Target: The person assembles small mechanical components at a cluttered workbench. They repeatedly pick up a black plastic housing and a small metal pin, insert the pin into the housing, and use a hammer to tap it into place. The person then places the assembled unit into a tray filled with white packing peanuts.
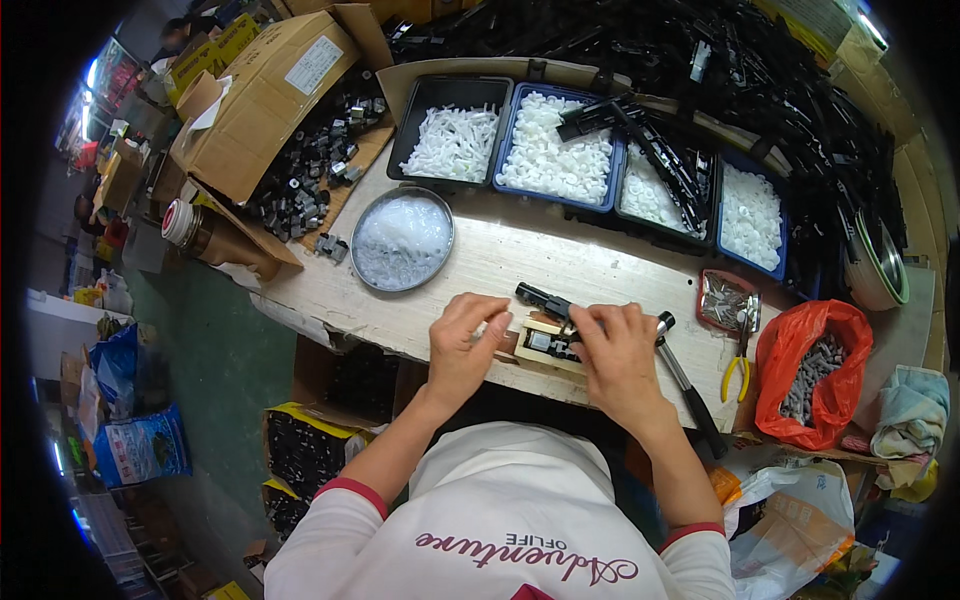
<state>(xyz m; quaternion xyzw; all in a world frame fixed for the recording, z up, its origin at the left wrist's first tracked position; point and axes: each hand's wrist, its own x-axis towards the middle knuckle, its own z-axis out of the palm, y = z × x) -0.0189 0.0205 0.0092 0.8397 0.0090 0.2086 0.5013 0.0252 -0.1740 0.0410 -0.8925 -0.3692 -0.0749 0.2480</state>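
Observation:
My left hand (462, 345) is raised just left of a small wooden fixture (507, 346), thumb and fingertips pinched together. Whatever is between those fingertips is too small to make out. Fingers of my right hand (622, 360) close on the near end of a long black plastic part (543, 298), which slants over the fixture's far side. Beneath that hand, a black-and-silver mechanism (550, 343) sits in the fixture, partly covered by my fingers. A hammer (690, 385) with a black grip lies right beside my right hand.
A round metal dish (402, 238) of clear grease-like material stands left. Bins of white plastic parts (557, 150) line the back, with black parts (660, 160) laid across. To the right are a red tray (712, 318), yellow-handled pliers (737, 372) and a red bag (790, 350) of grey parts.

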